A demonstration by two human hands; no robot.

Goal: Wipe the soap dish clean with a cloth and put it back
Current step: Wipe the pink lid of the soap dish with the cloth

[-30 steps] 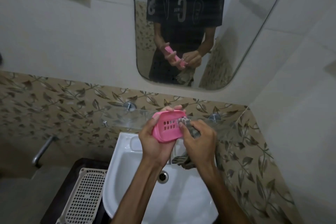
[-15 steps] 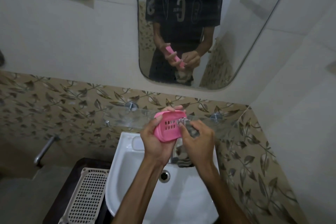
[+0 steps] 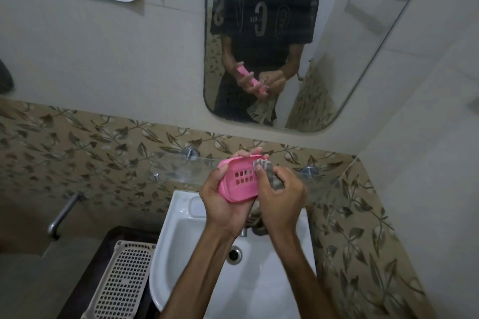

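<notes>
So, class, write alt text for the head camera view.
Left hand holds a pink slotted plastic soap dish while the right hand presses a grey patterned cloth inside it, above a white ceramic basin below a wall mirror.

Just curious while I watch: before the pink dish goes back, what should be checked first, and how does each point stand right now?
1. Soap dish firmly held in left hand: ok.
2. Cloth in right hand, touching the dish: ok.
3. Dish wiped clean: cannot tell.
4. Glass shelf has free room: ok.
5. Dish held above the sink, should it slip: ok.
</notes>
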